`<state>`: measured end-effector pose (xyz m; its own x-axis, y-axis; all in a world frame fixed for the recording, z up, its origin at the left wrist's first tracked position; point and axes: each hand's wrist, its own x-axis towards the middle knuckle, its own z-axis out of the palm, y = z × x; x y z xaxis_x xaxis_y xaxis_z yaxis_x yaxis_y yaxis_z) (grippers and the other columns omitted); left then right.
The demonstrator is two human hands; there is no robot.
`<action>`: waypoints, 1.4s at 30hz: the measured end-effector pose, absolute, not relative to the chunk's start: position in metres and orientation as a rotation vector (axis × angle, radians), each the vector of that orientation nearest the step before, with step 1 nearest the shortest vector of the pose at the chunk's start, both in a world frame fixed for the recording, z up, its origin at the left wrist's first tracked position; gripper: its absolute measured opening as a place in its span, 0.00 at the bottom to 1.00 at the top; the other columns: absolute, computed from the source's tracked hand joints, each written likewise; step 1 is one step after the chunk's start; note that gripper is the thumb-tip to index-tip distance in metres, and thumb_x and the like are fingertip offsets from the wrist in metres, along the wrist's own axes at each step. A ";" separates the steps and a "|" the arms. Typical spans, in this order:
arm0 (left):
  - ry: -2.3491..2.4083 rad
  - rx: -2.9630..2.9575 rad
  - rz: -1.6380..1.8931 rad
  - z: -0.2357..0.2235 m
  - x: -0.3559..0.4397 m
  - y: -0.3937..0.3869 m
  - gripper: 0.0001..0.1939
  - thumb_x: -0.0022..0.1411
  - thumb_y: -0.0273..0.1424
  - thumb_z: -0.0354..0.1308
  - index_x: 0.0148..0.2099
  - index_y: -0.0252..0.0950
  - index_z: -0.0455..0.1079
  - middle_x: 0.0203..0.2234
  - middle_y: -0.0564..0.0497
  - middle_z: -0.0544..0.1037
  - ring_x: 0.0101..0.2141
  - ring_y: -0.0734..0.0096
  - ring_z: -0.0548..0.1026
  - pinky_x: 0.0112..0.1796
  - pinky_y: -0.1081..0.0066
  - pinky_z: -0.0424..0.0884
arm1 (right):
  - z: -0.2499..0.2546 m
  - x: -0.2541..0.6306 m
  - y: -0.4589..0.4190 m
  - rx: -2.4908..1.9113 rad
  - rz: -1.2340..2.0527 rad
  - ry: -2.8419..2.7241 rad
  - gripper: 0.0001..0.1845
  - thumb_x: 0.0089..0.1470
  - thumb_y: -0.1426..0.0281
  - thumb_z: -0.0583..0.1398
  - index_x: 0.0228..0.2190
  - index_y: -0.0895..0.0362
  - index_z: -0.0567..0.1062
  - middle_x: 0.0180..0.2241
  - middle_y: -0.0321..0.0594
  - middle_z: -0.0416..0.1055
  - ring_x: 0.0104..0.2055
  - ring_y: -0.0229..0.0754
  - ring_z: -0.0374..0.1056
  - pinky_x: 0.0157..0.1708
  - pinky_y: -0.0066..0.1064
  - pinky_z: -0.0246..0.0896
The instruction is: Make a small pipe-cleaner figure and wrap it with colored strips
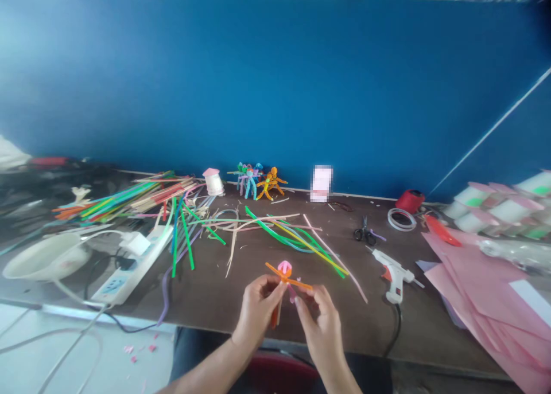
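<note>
Just over the near edge of the dark table, I hold a small figure of fuzzy pipe cleaners (pixel 284 272), with a pink top, orange arms stretched sideways and orange and purplish strands hanging below. My left hand (pixel 255 307) pinches its middle between thumb and fingers. On the other side my right hand (pixel 321 316) has its fingertips closed at the orange arm's end and the purplish strand. The fingers partly cover the lower strands. Beyond the hands lie loose green, yellow and pink pipe cleaners (pixel 297 238).
A glue gun (pixel 394 274) and scissors (pixel 365 233) lie at right, near pink sheets (pixel 462 293). Left are a power strip (pixel 123 276), a white bowl-shaped object (pixel 43 259) and a pile of pipe cleaners (pixel 124 202). Blue and orange figures (pixel 271 183) stand by the blue partition (pixel 275 84).
</note>
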<state>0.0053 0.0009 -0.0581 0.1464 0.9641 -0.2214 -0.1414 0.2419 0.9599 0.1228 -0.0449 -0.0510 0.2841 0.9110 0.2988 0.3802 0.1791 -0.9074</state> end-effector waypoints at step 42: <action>0.743 0.825 0.708 -0.051 -0.003 0.010 0.10 0.48 0.32 0.62 0.31 0.28 0.73 0.22 0.50 0.74 0.25 0.72 0.70 0.31 0.72 0.67 | -0.070 0.123 -0.033 -1.088 1.439 -0.599 0.12 0.41 0.64 0.65 0.21 0.61 0.73 0.15 0.30 0.62 0.18 0.29 0.53 0.18 0.21 0.49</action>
<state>-0.0028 0.0097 -0.0509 0.5452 0.7851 -0.2939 -0.2557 0.4897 0.8335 0.1231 -0.0334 -0.0701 0.1099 0.9549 -0.2758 -0.4771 -0.1928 -0.8575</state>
